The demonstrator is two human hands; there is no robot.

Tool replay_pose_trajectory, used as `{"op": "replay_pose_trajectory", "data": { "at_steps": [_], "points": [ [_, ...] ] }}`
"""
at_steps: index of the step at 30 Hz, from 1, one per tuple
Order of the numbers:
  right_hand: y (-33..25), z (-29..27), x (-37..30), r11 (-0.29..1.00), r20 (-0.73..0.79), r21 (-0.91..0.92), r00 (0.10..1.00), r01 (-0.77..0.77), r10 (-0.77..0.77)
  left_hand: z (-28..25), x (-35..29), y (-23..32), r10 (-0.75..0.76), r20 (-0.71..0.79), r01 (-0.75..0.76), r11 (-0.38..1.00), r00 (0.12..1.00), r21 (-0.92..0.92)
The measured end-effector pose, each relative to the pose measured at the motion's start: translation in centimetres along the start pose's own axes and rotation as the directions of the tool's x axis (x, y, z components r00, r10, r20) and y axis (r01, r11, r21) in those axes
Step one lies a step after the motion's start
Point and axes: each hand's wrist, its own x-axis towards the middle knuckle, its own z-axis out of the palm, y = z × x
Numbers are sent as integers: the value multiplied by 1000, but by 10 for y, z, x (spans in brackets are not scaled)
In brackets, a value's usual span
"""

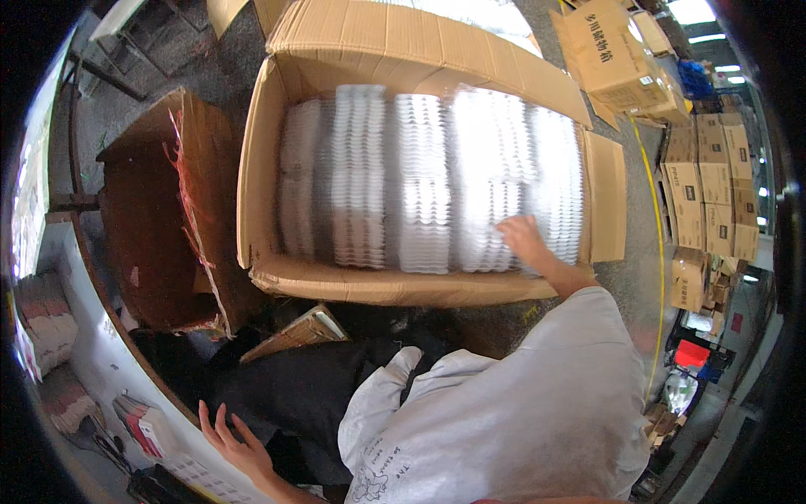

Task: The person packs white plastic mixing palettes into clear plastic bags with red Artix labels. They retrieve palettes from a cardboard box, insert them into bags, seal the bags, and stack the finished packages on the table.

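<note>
Five columns of shiny white ribbed pieces, stacked like thin trays, fill a big open cardboard box (403, 290) in front of me. The columns blur, so their exact kind is unclear. My right hand (522, 237) reaches over the box's near wall to the white ribbed stack (487, 160) right of the middle. Its fingers are half bent and a little apart at the stack's near part; no piece shows held. Low at the left, my left hand (237, 443) is empty with fingers spread, beside the edge of a white table (113, 353).
A worn brown carton (159, 252) with frayed pink strands stands open left of the box. Small packs (147, 424) and cards lie on the white table. Farther right, beyond a yellow floor line (659, 252), cartons (709, 181) are stacked. Another open carton (617, 59) stands far right.
</note>
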Motion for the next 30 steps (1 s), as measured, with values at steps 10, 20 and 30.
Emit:
{"op": "replay_pose_trajectory", "data": {
  "at_steps": [10, 20, 30],
  "points": [
    [34, -35, 78, 914, -216, -391, 976, -110, 25, 7, -7, 8, -28, 98, 30, 999, 995, -15],
    [35, -35, 96, 898, -326, -241, 902, -367, 281, 7, -7, 10, -108, 172, 114, 993, 979, -20],
    [29, -36, 60, 933, -379, -148, 890, -329, 254, 4, -2, 18, -79, 235, 86, 996, 969, -18]
  ]
}}
